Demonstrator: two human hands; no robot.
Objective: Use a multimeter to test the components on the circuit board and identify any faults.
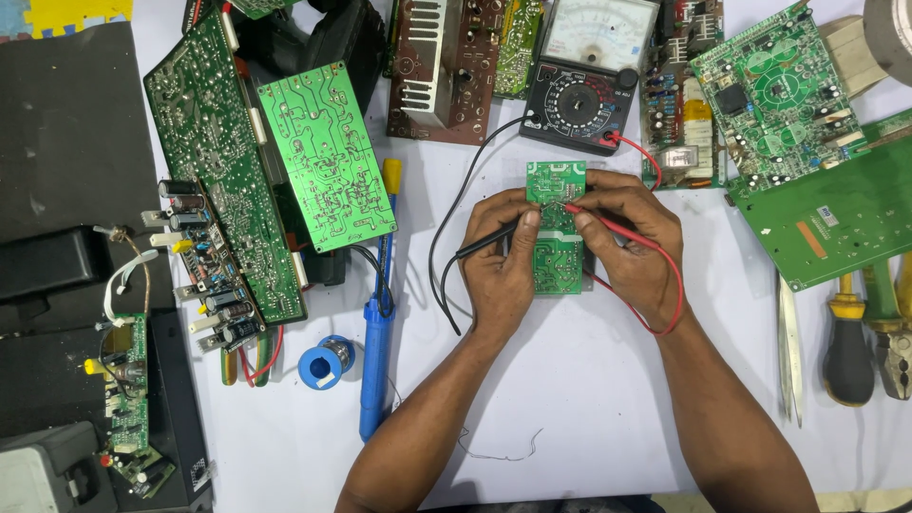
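- At the middle of the white counter point(570, 399), a small green circuit board point(554, 261) lies between both hands, its long axis running away from the person.
- Left hand point(499, 271): fingers pinch a black probe point(484, 242) against the board's left edge.
- Right hand point(632, 247): fingers pinch a red probe point(587, 211), tip on the board's upper part.
- Both leads run up to the black meter point(584, 85) just beyond; a blue soldering iron point(378, 313) lies well left.

small green circuit board point(554, 228) | solder side up, pale traces showing, lengthwise away from the person, held just above the white counter below the multimeter | black probe point(486, 241) | tip on board's left edge | red probe point(608, 221) | tip on board's upper middle
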